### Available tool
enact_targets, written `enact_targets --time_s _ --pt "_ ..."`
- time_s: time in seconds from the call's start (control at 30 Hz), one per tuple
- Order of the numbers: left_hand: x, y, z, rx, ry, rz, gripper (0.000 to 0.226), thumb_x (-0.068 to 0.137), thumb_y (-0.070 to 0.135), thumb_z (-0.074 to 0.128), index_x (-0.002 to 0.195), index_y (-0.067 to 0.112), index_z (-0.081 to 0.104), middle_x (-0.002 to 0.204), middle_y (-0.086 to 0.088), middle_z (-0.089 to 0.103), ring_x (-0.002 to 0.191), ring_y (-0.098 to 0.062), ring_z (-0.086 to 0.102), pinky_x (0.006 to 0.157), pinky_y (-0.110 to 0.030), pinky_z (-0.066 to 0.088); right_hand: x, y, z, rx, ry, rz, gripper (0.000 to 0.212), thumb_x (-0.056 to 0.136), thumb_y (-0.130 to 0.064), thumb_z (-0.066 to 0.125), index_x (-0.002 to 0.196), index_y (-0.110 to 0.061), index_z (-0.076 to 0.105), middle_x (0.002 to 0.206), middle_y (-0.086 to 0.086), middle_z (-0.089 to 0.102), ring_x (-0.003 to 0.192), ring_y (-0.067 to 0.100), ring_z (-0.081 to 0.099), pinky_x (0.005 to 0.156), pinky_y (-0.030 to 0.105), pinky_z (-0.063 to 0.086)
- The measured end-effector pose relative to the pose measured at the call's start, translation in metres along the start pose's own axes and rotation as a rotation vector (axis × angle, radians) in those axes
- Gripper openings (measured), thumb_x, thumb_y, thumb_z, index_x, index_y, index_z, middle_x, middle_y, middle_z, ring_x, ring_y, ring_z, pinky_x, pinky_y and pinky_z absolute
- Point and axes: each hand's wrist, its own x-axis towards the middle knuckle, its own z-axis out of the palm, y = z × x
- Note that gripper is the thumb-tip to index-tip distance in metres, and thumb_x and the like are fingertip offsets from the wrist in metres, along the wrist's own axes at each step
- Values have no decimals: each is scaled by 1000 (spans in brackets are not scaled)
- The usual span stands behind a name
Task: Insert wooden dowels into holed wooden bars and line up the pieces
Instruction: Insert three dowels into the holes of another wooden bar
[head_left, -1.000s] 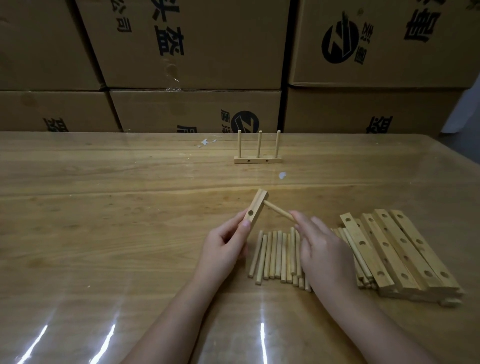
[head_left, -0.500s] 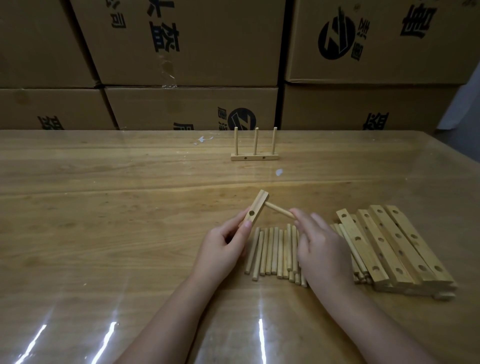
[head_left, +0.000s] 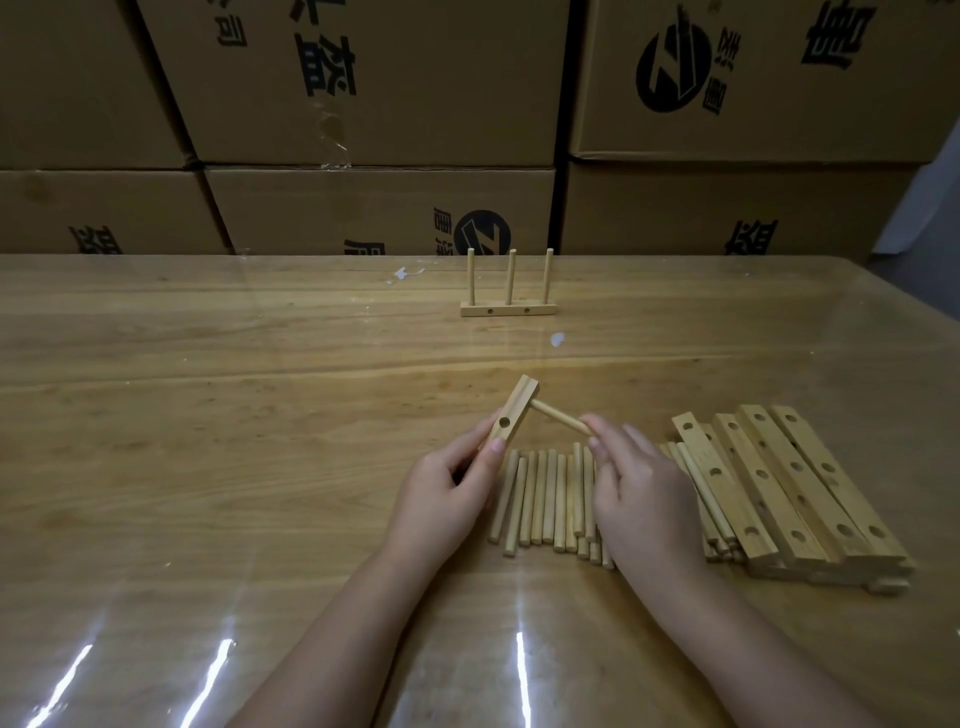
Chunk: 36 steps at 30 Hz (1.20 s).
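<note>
My left hand (head_left: 448, 492) grips the lower end of a holed wooden bar (head_left: 511, 412), held tilted above the table. A dowel (head_left: 560, 417) sticks out of the bar's far hole toward the right, and my right hand (head_left: 636, 491) pinches its free end. Under both hands lies a row of several loose dowels (head_left: 543, 499). To the right sits a stack of several holed bars (head_left: 779, 483). A finished bar with three upright dowels (head_left: 509, 306) stands at the back of the table.
Stacked cardboard boxes (head_left: 374, 104) form a wall behind the wooden table (head_left: 208, 441). The table's right edge runs close to the bar stack. Glare streaks show on the glossy top near me.
Both hands, the bar and the dowel keep almost the same pose; the view has shifted slightly. The dowel stays seated in the bar's far hole.
</note>
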Motion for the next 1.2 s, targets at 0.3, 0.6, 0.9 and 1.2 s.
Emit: enact_targets --time_s 0.3,0.6,0.9,1.2 --pt "5 -6 1 -5 6 -41 29 89 47 50 115 57 58 56 9 55 57 -8 53 63 -33 44 4 3 7 13 -12 21 28 94 -25 45 111 -13 62 87 -11 58 62 4 51 50 13 37" --pt "4 -6 0 2 -10 -50 28 95 38 51 114 56 59 59 9 53 57 -6 51 60 -22 43 5 7 8 48 -6 42 21 95 -20 47 104 -14 65 73 -11 55 59 5 50 48 20 37" --pt "1 -4 1 54 -9 -31 29 94 47 50 120 55 55 106 28 57 101 -5 58 69 -20 42 6 11 9 45 -24 60 19 94 -20 48 98 -15 65 60 -15 44 51 8 45 43 26 31" --pt "1 -3 2 61 16 2 37 85 56 46 120 53 57 108 19 63 103 -15 61 72 -25 46 6 9 5 16 -52 73 18 94 -19 49 94 -14 66 54 -14 41 48 9 42 42 24 26"
